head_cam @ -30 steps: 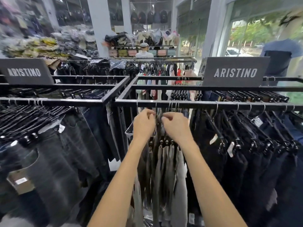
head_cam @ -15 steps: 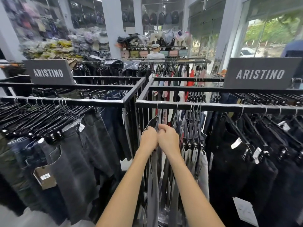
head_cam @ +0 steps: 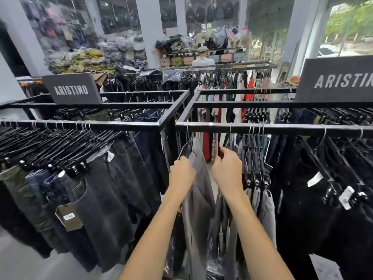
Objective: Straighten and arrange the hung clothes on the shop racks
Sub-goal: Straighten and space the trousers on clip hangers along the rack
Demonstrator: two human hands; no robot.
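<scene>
Where two black racks meet at the middle of the frame, the left rack point(head_cam: 101, 125) runs off to the left edge and the right rack point(head_cam: 282, 129) to the right edge. Dark jeans point(head_cam: 105, 199) hang packed on the left rack and fill the lower left. Black trousers point(head_cam: 312, 209) on clip hangers fill the lower right under the right rack. A grey sign point(head_cam: 72, 88) reading ARISTINO stands on the left rack at upper left, and a second sign point(head_cam: 339, 79) with the same lettering is cut off by the right edge. Far back at top centre, a person in a cap point(head_cam: 202, 59) stands behind another rail of clothes.

At the left end of the right rack, in the centre of the frame, a pale grey garment point(head_cam: 199, 178) hangs from a wire hanger point(head_cam: 184, 147). The left grip point(head_cam: 181, 174) is closed, fingers curled round that garment's left edge just under the hanger. Just beside it, the right grip point(head_cam: 227, 172) is also closed, fingers curled over the top of a bundle of darker clothes point(head_cam: 222, 219), with the pale garment between the two grips. Grey trousers on clip hangers point(head_cam: 256, 188) hang touching the right side of that bundle. A brown card tag point(head_cam: 68, 218) dangles from the jeans at lower left.
</scene>
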